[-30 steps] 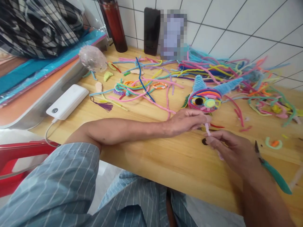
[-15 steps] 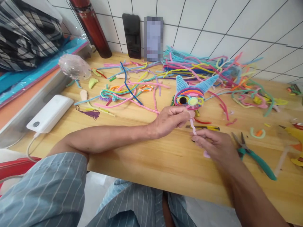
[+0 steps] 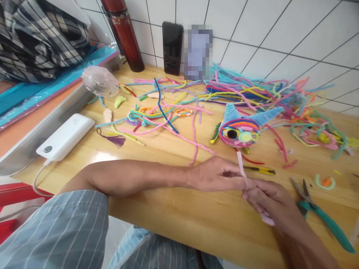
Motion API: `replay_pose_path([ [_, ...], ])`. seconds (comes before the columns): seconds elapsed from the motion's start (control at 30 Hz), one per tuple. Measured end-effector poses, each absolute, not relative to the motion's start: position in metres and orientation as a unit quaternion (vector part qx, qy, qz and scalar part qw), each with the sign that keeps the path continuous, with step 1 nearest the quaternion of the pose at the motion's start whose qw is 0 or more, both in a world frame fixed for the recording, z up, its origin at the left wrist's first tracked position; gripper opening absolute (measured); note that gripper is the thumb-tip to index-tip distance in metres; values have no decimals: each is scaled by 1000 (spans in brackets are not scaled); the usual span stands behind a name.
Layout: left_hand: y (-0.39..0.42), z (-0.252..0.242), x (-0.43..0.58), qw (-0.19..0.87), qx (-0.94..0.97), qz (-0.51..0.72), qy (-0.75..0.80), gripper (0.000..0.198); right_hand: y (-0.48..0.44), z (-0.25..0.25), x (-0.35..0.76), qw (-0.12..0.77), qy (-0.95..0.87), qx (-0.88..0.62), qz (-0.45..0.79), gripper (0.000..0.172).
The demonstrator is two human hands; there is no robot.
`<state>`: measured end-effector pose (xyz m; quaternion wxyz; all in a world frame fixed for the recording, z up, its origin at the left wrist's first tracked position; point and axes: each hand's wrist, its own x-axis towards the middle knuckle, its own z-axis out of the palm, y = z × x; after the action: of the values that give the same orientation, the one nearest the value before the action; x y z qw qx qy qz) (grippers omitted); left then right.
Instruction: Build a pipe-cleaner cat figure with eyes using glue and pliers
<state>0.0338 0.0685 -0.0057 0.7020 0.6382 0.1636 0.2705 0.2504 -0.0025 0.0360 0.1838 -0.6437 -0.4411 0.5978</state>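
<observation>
My left hand [image 3: 221, 175] pinches a pale pink pipe cleaner [image 3: 240, 164] between thumb and fingers, with one end sticking up past the fingertips. Close against it, my right hand [image 3: 269, 198] is closed on the same strip, whose other end shows below the palm. Just beyond the hands sits a pipe-cleaner creature head [image 3: 238, 132] with light blue pointed ears, a black eye and a pale yellow round piece. A yellow utility knife [image 3: 259, 170] lies behind my fingers, partly covered. Green-handled pliers [image 3: 322, 216] rest with jaws apart to the right of my right hand.
Loose colourful pipe cleaners [image 3: 168, 112] spread over the wooden table [image 3: 157, 216], with a thick bundle [image 3: 238, 87] by the tiled wall. A white power bank [image 3: 66, 136], a red thermos [image 3: 126, 37], a black phone [image 3: 172, 48] and a lit phone [image 3: 198, 52] stand around the edges.
Both hands have come down toward me, away from the creature head, and closed together on the pale pink pipe cleaner. The view has shifted, so the head now shows fully.
</observation>
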Motion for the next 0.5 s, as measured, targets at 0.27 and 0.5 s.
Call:
replay_pose_path([
  [0.27, 69, -20, 37, 717, 650, 236, 83, 34, 5, 43, 250, 70, -404, -628, 662, 82],
  [0.5, 64, -15, 38, 719, 601, 292, 191, 41, -3, 26, 262, 107, -527, -618, 573, 70],
])
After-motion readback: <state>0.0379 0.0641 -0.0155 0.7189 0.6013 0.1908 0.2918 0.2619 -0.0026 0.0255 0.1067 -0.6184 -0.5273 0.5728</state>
